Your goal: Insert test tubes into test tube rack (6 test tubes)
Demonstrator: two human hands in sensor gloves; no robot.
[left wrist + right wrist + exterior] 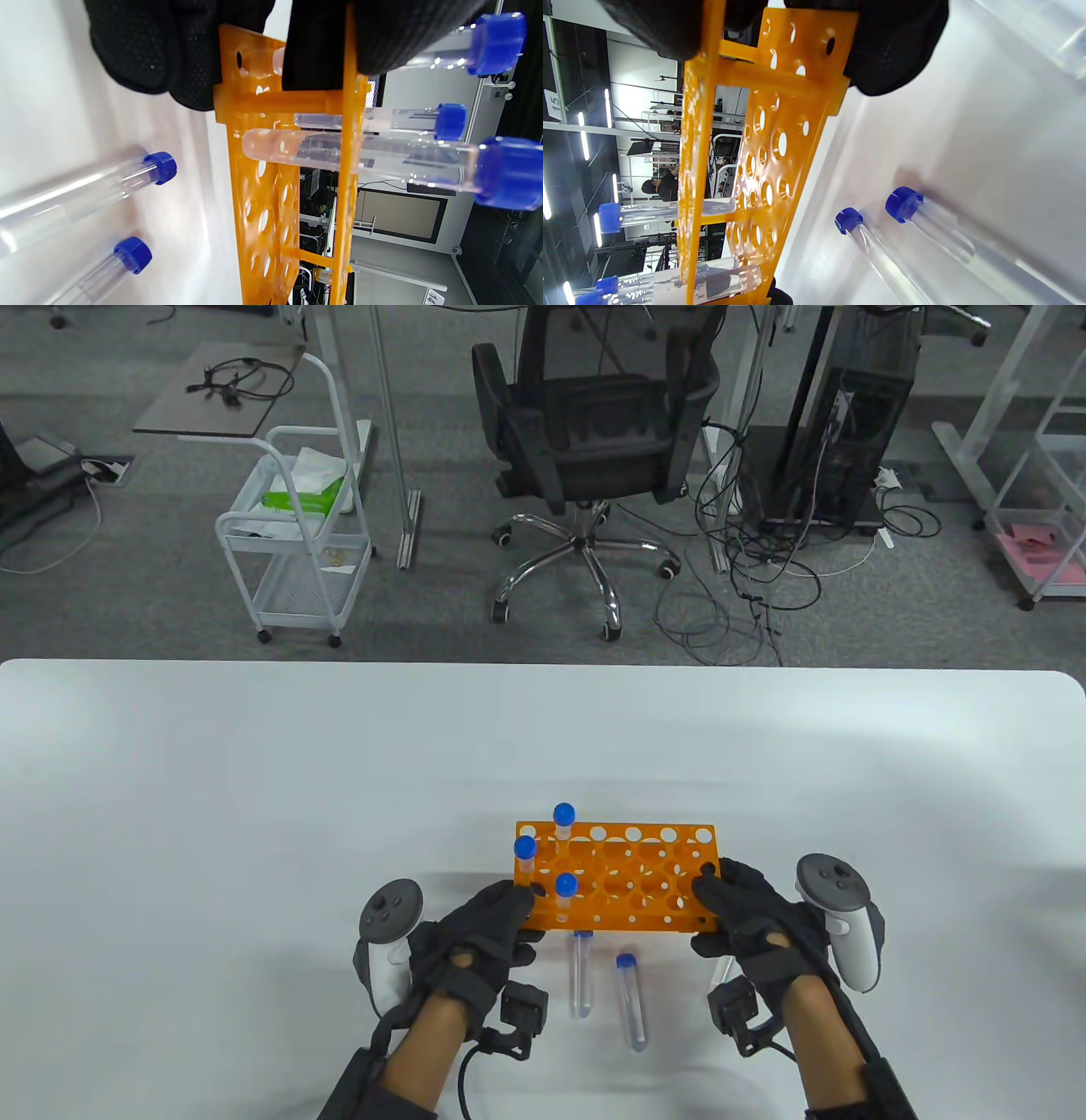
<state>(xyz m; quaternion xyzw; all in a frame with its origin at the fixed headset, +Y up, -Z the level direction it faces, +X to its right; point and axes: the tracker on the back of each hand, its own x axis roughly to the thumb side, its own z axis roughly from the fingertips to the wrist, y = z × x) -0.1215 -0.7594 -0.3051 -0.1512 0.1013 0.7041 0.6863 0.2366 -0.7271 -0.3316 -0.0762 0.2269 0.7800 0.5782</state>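
Three capped tubes (563, 848) stand upright at the left end of the orange rack (628, 878). Left hand (488, 920) and right hand (751, 916) grip its ends. Two tubes (630, 1001) lie on the counter (254, 814), caps toward the rack.

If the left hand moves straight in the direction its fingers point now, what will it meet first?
The left hand already grips the left end of the orange rack, so it meets the rack at once. Just beyond its fingertips stands the nearest capped tube in the rack, though depth is hard to judge.
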